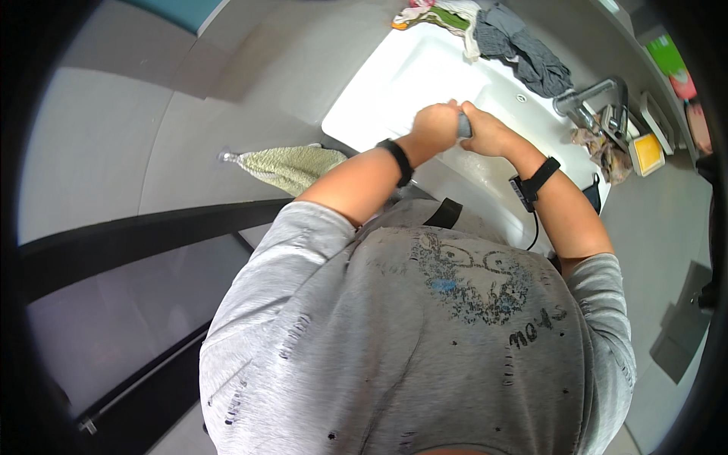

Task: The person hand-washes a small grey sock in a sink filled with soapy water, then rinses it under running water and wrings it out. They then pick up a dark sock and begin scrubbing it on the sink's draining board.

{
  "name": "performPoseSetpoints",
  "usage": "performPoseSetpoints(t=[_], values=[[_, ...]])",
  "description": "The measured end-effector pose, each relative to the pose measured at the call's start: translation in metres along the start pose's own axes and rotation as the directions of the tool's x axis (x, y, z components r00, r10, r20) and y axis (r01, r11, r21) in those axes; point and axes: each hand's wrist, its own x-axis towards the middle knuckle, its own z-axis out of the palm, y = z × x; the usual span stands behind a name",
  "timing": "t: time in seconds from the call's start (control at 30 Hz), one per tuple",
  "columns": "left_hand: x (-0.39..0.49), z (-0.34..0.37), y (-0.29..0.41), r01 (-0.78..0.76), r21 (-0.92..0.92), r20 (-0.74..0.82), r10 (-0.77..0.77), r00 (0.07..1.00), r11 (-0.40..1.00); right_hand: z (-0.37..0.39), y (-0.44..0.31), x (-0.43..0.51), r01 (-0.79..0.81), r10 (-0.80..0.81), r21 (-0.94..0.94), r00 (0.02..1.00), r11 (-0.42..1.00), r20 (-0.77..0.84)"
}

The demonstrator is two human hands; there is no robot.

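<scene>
Over the near part of a white laundry sink (364,122), my left hand (435,126) and my right hand (488,131) are together. Both are closed on a small piece of grey cloth (464,125) that shows between them; the rest of it is hidden by my fingers. The basin has a ribbed sloping side and a drain opening (521,98). Dark grey garments (520,48) lie bunched on the sink's far rim, beside a heap of white, green and orange cloth (446,18).
A chrome faucet (591,102) stands at the right rim, near a crumpled plastic bag (607,153) and a yellow block in a white dish (647,154). A pale green towel (290,165) hangs left of my left forearm. Bottles stand on a shelf at right.
</scene>
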Motion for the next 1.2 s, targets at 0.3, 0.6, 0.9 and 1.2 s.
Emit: performPoseSetpoints(t=[0.3, 0.6, 0.9, 1.2], values=[[-0.089, -0.088, -0.070, 0.375, 0.374, -0.424, -0.204, 0.882, 0.848, 0.065, -0.092, 0.100, 0.557, -0.444, 0.010, 0.673, 0.831, -0.592], [-0.109, -0.067, -0.127, 0.315, 0.328, -0.262, -0.235, 0.936, 0.891, 0.105, -0.083, 0.101, 0.379, -0.374, -0.010, 0.908, 0.925, -0.189], [-0.071, -0.093, -0.110, 0.241, 0.403, -0.028, -0.252, 0.967, 0.883, 0.046, 0.035, -0.068, -0.225, 0.255, 0.230, 0.961, 0.947, -0.108], [-0.040, -0.093, -0.115, 0.261, 0.552, 0.169, -0.413, 0.895, 0.792, 0.029, 0.060, -0.241, -0.917, 0.827, 0.243, 0.141, 0.317, -0.544]])
